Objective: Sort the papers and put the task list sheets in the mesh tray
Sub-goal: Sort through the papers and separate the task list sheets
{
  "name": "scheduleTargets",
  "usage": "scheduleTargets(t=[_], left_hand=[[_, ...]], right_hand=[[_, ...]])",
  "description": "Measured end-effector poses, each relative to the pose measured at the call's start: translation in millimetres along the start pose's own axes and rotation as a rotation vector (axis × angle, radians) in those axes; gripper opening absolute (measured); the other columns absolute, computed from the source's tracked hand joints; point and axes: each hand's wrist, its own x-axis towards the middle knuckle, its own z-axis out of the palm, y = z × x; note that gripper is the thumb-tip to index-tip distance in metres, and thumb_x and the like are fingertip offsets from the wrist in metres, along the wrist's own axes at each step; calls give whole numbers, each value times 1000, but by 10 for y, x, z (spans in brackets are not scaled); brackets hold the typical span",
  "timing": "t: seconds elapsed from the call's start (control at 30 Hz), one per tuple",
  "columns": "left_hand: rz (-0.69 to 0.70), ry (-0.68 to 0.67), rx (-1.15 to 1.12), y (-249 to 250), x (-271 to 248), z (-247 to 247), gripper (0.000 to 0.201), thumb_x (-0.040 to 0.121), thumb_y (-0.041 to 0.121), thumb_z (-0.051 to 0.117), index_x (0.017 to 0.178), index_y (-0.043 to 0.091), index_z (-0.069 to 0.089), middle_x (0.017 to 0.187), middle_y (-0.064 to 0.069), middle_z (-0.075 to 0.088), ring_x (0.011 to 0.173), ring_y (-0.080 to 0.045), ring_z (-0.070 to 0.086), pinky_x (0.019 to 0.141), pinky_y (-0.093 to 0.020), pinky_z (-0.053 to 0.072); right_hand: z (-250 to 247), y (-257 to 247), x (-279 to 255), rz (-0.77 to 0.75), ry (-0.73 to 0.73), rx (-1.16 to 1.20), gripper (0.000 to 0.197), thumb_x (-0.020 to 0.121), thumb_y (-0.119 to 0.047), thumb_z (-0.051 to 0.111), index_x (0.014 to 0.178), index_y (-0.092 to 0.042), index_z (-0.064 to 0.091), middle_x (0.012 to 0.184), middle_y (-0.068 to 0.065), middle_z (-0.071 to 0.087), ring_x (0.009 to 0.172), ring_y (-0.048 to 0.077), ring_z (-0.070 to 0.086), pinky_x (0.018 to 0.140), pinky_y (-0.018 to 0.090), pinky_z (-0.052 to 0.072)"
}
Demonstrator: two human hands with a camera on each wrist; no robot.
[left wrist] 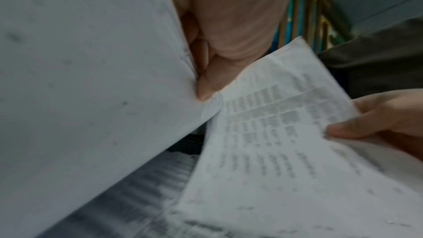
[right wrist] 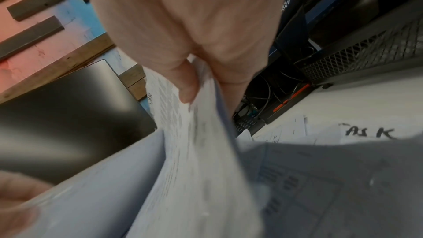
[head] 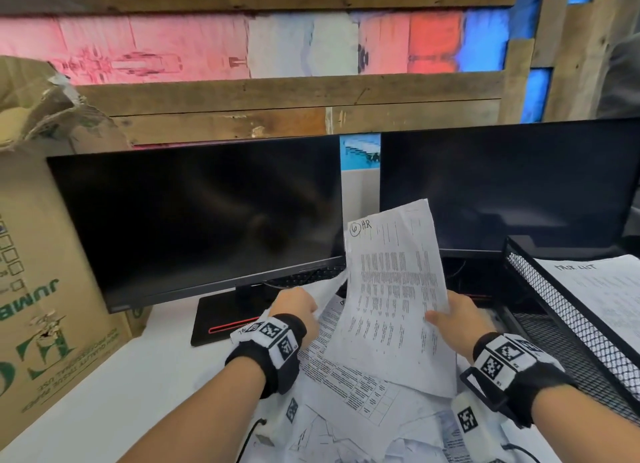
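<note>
My right hand (head: 446, 312) pinches the right edge of a printed sheet (head: 398, 289) marked "6 HR", held upright in front of the monitors; the pinch shows in the right wrist view (right wrist: 190, 86). My left hand (head: 294, 306) pinches the corner of another white sheet (left wrist: 91, 79) lifted off the loose paper pile (head: 346, 376) on the desk. A black mesh tray (head: 571, 324) stands at the right with a handwritten "Task list" sheet (head: 606, 289) in it. Another sheet lettered "ASK" (right wrist: 366, 131) lies on the desk by the tray.
Two dark monitors (head: 207, 220) (head: 512, 185) stand behind the papers, with a keyboard (head: 304, 275) under the left one. A cardboard box (head: 45, 272) fills the left side. White desk (head: 138, 376) lies between the box and the pile.
</note>
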Motion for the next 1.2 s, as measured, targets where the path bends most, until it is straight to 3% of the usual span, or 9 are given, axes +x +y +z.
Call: scheduleTargets(t=[0.1, 0.17, 0.27, 0.33, 0.53, 0.67, 0.93, 1.13, 1.2], left_hand=[[111, 66, -94, 250, -22, -17, 33, 82, -1, 46, 63, 26, 50, 82, -1, 46, 78, -18, 46, 73, -19, 41], [188, 110, -208, 394, -69, 37, 28, 84, -1, 43, 72, 17, 61, 81, -6, 53, 79, -19, 49, 74, -19, 41], [294, 100, -316, 566, -137, 162, 28, 91, 8, 50, 106, 15, 72, 106, -2, 70, 99, -17, 62, 85, -14, 41], [350, 15, -330, 653, -165, 270, 26, 92, 15, 54, 112, 18, 70, 113, 0, 69, 103, -15, 63, 89, -16, 43], [440, -202, -302, 785, -293, 437, 25, 94, 21, 51, 110, 19, 70, 111, 3, 69, 104, -15, 62, 92, -25, 49], [454, -327, -284, 777, -354, 489, 26, 93, 24, 49, 112, 19, 67, 106, 6, 67, 107, -18, 61, 97, -34, 49], [419, -514, -187, 703, -358, 521, 35, 93, 20, 51, 126, 26, 59, 130, 4, 59, 119, -17, 54, 105, -33, 42], [241, -313, -174, 515, -212, 467, 43, 92, 18, 55, 135, 20, 49, 139, -1, 50, 125, -20, 49, 106, -30, 40], [137, -186, -244, 358, -138, 389, 56, 88, 22, 63, 138, 21, 38, 140, -1, 45, 125, -20, 48, 102, -29, 40]], right_hand=[[61, 12, -23, 3, -45, 47, 33, 94, -2, 52, 125, -9, 57, 118, 6, 65, 99, 20, 60, 91, 38, 49], [98, 15, -45, -4, -75, 102, 30, 95, -5, 52, 124, -10, 58, 115, 6, 67, 98, 21, 64, 89, 41, 53], [102, -18, -97, 3, -104, 221, 23, 100, -9, 45, 117, -11, 59, 95, 6, 69, 76, 17, 66, 51, 22, 52], [61, -13, -109, 4, -113, 242, 23, 102, -13, 40, 114, -10, 60, 85, 6, 68, 61, 12, 65, 41, 17, 45], [-59, 100, -118, 23, -160, 120, 24, 102, -28, 42, 114, -22, 62, 93, 4, 74, 82, 25, 72, 65, 40, 60], [-33, 177, -90, 8, -152, 128, 24, 100, -20, 46, 115, -13, 63, 95, 3, 73, 75, 12, 70, 54, 21, 51], [103, 401, 38, 44, -86, -14, 32, 79, -3, 72, 106, -17, 63, 102, 1, 69, 97, 20, 65, 89, 38, 54], [75, 449, 22, 27, -17, 68, 29, 78, 8, 66, 101, -11, 64, 88, -2, 64, 83, 15, 60, 68, 20, 47], [7, 427, 17, -3, -10, 138, 31, 79, 7, 66, 100, -15, 64, 96, 0, 67, 87, 15, 62, 76, 25, 50]])
